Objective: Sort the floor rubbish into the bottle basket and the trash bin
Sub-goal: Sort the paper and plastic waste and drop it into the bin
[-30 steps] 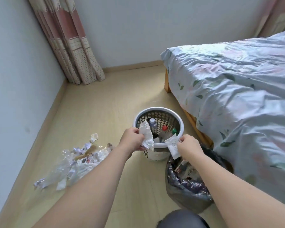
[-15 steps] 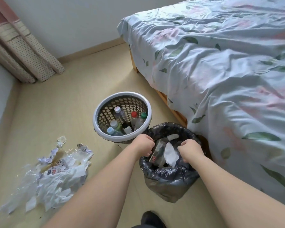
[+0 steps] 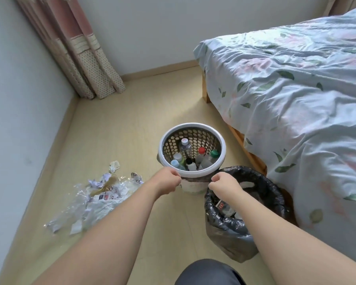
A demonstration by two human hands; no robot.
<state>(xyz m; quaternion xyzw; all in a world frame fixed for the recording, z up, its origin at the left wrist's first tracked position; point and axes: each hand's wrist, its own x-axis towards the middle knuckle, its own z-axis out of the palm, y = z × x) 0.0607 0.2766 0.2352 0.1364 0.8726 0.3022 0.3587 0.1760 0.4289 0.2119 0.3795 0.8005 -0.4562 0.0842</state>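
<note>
Both hands are curled up and hold nothing: the left hand (image 3: pixel 169 181) by the bottle basket (image 3: pixel 221 140) rim, the right hand (image 3: pixel 224 185) over the trash bin (image 3: pixel 224 233). The one rubbish pile (image 3: pixel 95 198) lies on the floor to the left, spread long from near-left to far-right, nearer the left hand. Farther off, the basket holds about six bottles (image 3: pixel 201 155)
</note>
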